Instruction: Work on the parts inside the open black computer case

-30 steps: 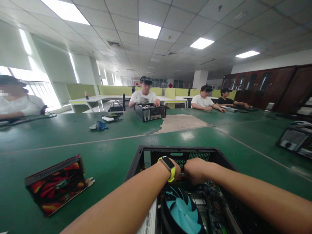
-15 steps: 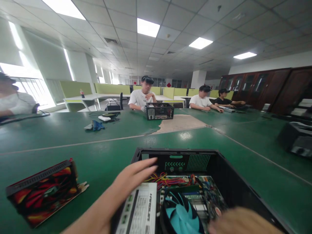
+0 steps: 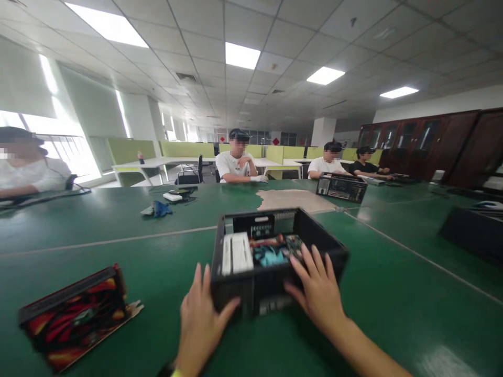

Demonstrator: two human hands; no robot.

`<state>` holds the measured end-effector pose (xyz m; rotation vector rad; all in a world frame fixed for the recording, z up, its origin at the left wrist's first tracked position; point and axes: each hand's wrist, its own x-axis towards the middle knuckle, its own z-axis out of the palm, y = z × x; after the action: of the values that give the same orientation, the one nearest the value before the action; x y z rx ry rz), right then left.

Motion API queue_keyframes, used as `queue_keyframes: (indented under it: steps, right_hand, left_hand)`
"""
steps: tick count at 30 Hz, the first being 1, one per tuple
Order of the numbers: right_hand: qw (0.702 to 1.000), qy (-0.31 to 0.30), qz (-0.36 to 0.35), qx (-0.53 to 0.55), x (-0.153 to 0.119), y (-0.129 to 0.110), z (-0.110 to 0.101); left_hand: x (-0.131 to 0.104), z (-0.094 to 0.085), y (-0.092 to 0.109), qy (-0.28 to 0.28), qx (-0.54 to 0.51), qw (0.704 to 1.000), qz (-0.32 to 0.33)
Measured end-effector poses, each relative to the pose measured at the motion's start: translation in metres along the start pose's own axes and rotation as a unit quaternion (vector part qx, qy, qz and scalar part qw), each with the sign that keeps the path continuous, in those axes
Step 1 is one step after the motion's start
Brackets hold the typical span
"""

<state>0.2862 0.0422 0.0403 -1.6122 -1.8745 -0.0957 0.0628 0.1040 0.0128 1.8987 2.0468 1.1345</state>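
Head view: both hands, left [image 3: 202,314] and right [image 3: 318,293], spread flat against open computer case [image 3: 271,251], bare green table [image 3: 373,272] all around.

Two bare forearms come up from the bottom edge, no sleeves anywhere; the left hand [image 3: 202,314] wears no ring or glove; a sliver of yellow-green band [image 3: 177,373] peeks at its wrist; the right hand [image 3: 318,290] is plain too, wrist uncovered, nails short.
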Motion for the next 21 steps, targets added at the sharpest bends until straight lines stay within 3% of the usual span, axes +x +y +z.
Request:
queue_keyframes:
  steps: [2, 4, 6, 8, 9, 10, 12, 14, 16, 18, 19, 21]
  right_hand:
    - [0.99, -0.106, 0.058, -0.075, 0.024, -0.029, -0.013]
    - [0.987, -0.143, 0.026, -0.071, 0.025, -0.066, -0.027]
    - [0.975, -0.204, -0.082, -0.028, 0.005, -0.091, -0.046]
    - [0.938, -0.281, -0.2, 0.008, -0.026, -0.088, -0.07]
    - [0.935, -0.277, -0.222, 0.003, -0.039, -0.077, -0.081]
    - [0.951, -0.23, -0.208, -0.024, -0.05, -0.06, -0.092]
    - [0.985, -0.056, -0.1, -0.126, -0.06, -0.019, -0.106]
    - [0.979, 0.045, -0.004, -0.2, -0.06, 0.013, -0.108]
    - [0.983, 0.008, 0.005, -0.182, -0.056, 0.026, -0.102]
    - [0.991, -0.074, -0.05, -0.104, -0.054, 0.021, -0.092]
    - [0.991, -0.086, -0.075, -0.073, -0.055, 0.015, -0.086]
    - [0.992, -0.033, -0.103, -0.06, -0.057, 0.004, -0.074]
  left_hand:
    - [-0.002, 0.013, 0.026, -0.001, 0.006, 0.998, -0.056]
    - [-0.007, 0.02, 0.049, -0.047, -0.022, 0.999, 0.006]
    - [-0.013, 0.021, 0.057, -0.105, -0.061, 0.986, 0.117]
    - [-0.018, 0.015, 0.045, -0.143, -0.084, 0.975, 0.149]
    - [-0.02, 0.011, 0.032, -0.152, -0.086, 0.976, 0.13]
    - [-0.021, 0.006, 0.017, -0.161, -0.086, 0.977, 0.111]
    - [-0.02, -0.005, -0.013, -0.172, -0.082, 0.979, 0.07]
    - [-0.019, -0.017, -0.035, -0.161, -0.076, 0.983, 0.048]
    - [-0.019, -0.027, -0.042, -0.144, -0.082, 0.985, 0.058]
    - [-0.019, -0.036, -0.037, -0.13, -0.1, 0.982, 0.089]
    - [-0.019, -0.039, -0.031, -0.125, -0.114, 0.98, 0.103]
    - [-0.02, -0.044, -0.016, -0.112, -0.141, 0.975, 0.128]
